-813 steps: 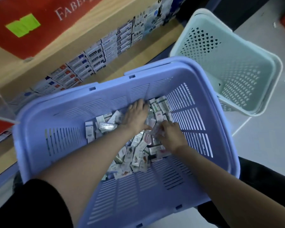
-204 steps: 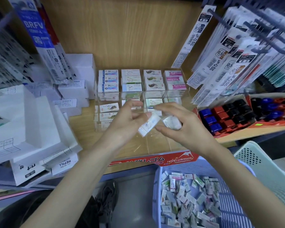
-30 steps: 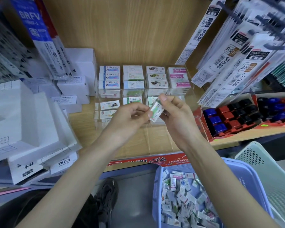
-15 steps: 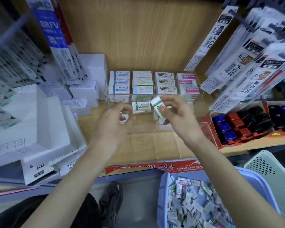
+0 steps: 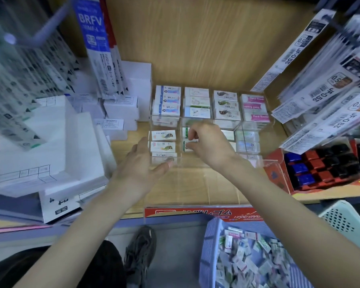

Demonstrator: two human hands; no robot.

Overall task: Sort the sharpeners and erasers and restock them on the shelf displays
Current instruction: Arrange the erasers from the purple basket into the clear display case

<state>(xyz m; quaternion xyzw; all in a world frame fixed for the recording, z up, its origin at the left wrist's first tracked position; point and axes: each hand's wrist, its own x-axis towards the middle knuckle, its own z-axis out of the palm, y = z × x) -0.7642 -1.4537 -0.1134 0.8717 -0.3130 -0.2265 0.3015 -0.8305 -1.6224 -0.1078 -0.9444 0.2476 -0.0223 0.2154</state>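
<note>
while the left hand (image 5: 142,163) hovers spread, right hand (image 5: 204,142) pinches an eraser (image 5: 188,146).

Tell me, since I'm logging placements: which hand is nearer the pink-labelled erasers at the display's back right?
Right. The right hand is in the display's second column, left of and in front of the pink-labelled erasers. The left hand is farther, at the display's front-left corner.

Light wood-grain shelf (image 5: 195,48). Clear display case (image 5: 256,129) holds white erasers (image 5: 167,99) with blue, green and pink labels. Lilac slotted basket (image 5: 211,246); pale mint perforated basket (image 5: 345,221); red tray (image 5: 279,175) of blue, red, black items.
</note>
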